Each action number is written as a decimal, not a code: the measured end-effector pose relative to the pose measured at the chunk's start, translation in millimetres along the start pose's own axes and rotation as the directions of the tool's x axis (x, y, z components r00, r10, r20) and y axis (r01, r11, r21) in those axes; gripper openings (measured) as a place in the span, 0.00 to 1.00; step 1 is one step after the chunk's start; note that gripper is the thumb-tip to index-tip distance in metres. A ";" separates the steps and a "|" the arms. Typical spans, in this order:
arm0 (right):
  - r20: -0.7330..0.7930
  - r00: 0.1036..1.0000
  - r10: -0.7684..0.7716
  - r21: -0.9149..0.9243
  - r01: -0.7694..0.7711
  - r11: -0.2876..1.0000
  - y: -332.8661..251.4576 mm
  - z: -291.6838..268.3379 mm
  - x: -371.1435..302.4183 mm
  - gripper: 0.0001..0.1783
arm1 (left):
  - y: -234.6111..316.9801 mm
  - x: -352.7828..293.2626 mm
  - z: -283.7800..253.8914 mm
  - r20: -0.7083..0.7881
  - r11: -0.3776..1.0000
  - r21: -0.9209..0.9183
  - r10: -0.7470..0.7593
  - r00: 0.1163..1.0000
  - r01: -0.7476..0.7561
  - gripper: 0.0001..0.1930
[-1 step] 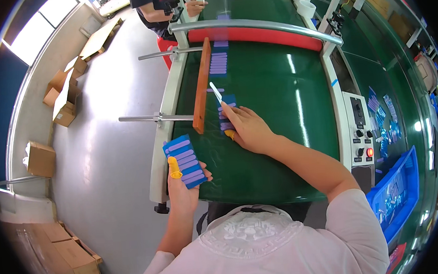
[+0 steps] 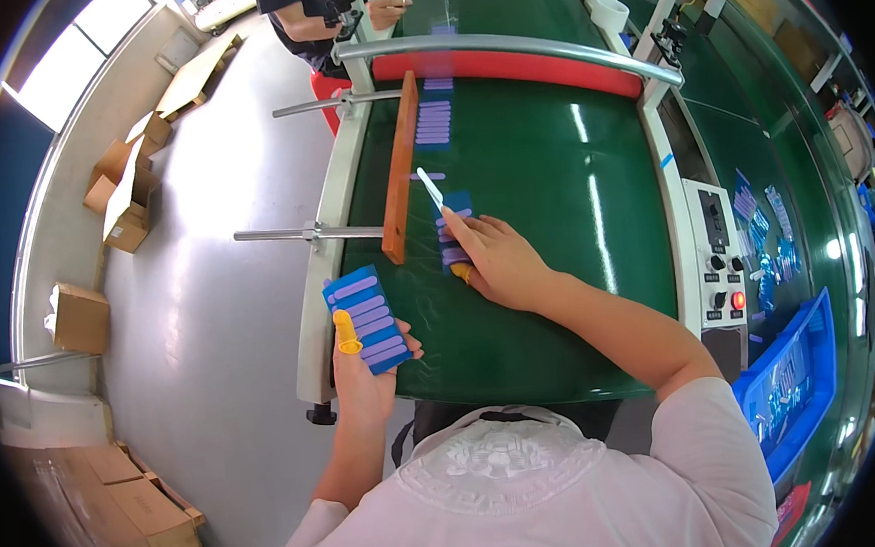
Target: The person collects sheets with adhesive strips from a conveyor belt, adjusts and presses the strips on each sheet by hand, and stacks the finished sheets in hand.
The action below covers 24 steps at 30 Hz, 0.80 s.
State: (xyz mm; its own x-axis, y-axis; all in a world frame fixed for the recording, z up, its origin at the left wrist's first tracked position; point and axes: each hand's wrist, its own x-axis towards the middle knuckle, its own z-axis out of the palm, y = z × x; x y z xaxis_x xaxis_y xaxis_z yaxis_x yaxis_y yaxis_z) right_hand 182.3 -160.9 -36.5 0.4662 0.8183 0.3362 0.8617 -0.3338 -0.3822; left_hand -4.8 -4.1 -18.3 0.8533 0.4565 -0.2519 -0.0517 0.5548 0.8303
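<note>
In my left hand [image 2: 366,378] is a flat blue card [image 2: 367,283] bearing several purple strips, tilted over the belt's near left corner. The thumb, in a yellow finger cot [image 2: 346,331], presses on its face. My right hand [image 2: 505,262] pinches a slim white flat stick [image 2: 431,186] that points away to the left. Beneath these fingers a second blue card [image 2: 456,201] with purple strips rests on the green belt [image 2: 542,187], partly hidden. Another yellow finger cot [image 2: 461,271] shows on the right hand. Just beyond the stick's tip lies a loose purple strip [image 2: 430,176].
An orange guide bar [image 2: 401,170] runs along the belt's left side, held by metal rods. Farther up lies another card with purple strips [image 2: 434,123], before a red roller [image 2: 505,73]. A control box [image 2: 714,257] and blue bin [image 2: 823,350] stand right. Another person [image 2: 302,23] works beyond.
My right hand and the card under it have come very slightly nearer to me. My left hand keeps its hold on the other card.
</note>
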 end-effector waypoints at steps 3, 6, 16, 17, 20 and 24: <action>0.034 0.999 -0.023 -0.004 0.023 1.000 -9.3 -5.0 -30.0 0.42 | 1.5 3.3 6.5 -0.002 1.000 -0.012 -0.021 1.000 0.021 0.25; 0.070 0.997 -0.022 -0.020 0.024 1.000 -16.7 -13.9 -50.3 0.43 | 0.3 7.2 10.3 0.025 1.000 0.021 -0.018 1.000 0.018 0.25; -0.025 0.975 0.220 0.354 -0.197 0.914 -27.5 -47.4 -73.3 0.44 | -3.9 4.8 17.3 0.088 0.998 0.013 -0.070 0.994 0.069 0.24; -0.116 0.951 0.286 0.390 -0.221 0.894 -25.8 -47.5 -71.9 0.39 | -5.2 4.6 18.0 0.087 0.998 0.034 -0.051 0.995 0.048 0.24; 0.000 0.909 0.417 0.478 -0.366 0.798 -17.8 -59.4 -80.5 0.30 | -5.7 -0.6 17.2 0.107 0.999 0.027 -0.022 0.994 0.020 0.22; -0.018 0.804 0.595 0.721 -0.402 0.564 -15.9 -53.9 -95.0 0.09 | -12.2 -5.9 18.2 0.183 0.997 -0.075 0.007 0.983 0.007 0.13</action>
State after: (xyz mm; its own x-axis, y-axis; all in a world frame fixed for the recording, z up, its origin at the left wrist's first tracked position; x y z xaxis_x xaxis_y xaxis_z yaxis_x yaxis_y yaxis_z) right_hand 135.2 -258.6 -15.9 0.8909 0.4505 0.0583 0.1543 -0.1794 -0.9716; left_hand 0.2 -26.2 -17.9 0.9334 0.3256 -0.1512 -0.0846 0.6088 0.7888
